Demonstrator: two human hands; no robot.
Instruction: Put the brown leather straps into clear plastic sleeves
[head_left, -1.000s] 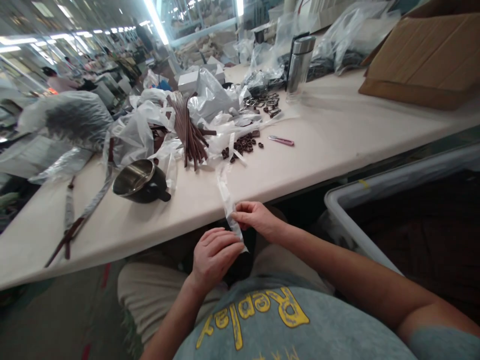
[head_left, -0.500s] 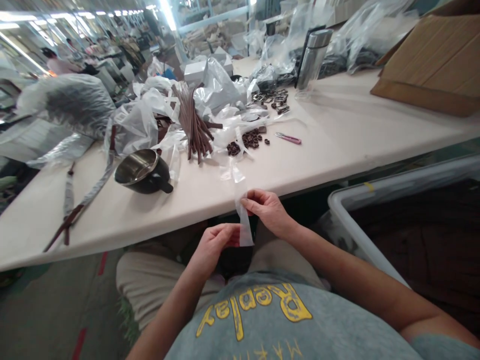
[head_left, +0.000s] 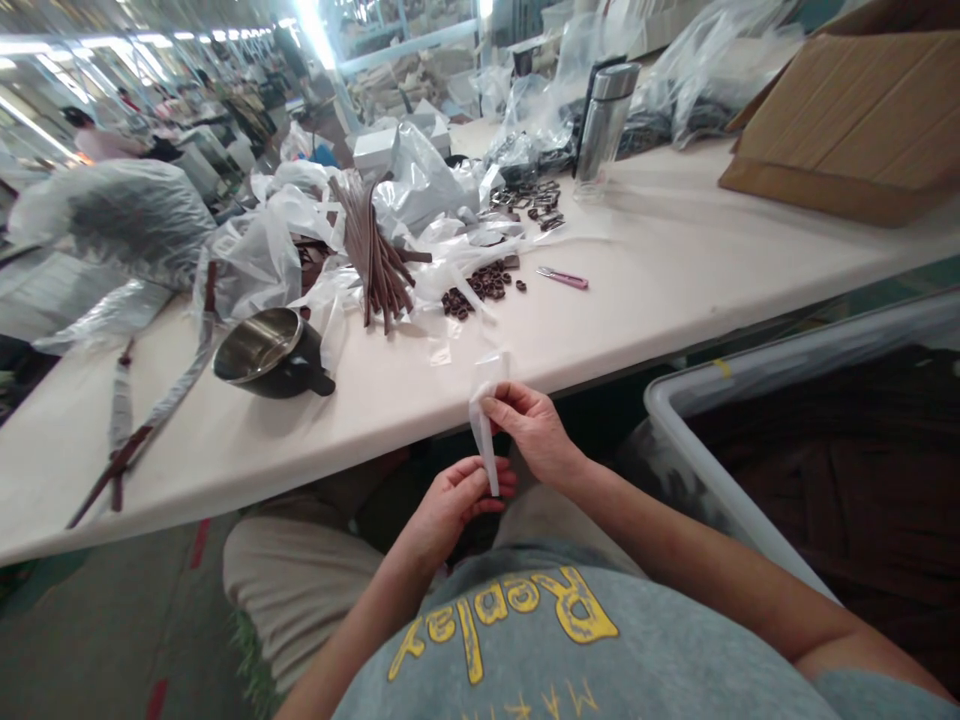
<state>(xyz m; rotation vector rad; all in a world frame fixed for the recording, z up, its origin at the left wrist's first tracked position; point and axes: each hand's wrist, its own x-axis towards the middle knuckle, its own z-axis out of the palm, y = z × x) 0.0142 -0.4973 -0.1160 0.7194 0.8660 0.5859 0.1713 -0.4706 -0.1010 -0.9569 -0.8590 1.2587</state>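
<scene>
My right hand point(head_left: 531, 430) pinches a narrow clear plastic strip point(head_left: 484, 430) just beyond the table's front edge. The strip hangs down, and its lower end reaches the fingertips of my left hand point(head_left: 455, 508). That hand sits lower, palm up, fingers loosely curled, and no firm grip shows. Both hands are over my lap, below the white table point(head_left: 225, 440). A small clear plastic scrap point(head_left: 440, 353) lies on the table beyond them, near a pile of small dark brown rings point(head_left: 457, 303).
A bundle of brown straps point(head_left: 373, 262) lies among plastic bags. A black-and-steel mug point(head_left: 259, 347) lies tilted at left, and pink-handled snips point(head_left: 562, 278) lie at right. A steel flask point(head_left: 602, 125) and cardboard box point(head_left: 840, 120) stand behind. A grey-rimmed bin point(head_left: 720, 425) sits at my right.
My left hand has dropped lower and turned palm up. The strip now hangs shorter from my right hand, with its top curled above my fingers. The view has shifted slightly.
</scene>
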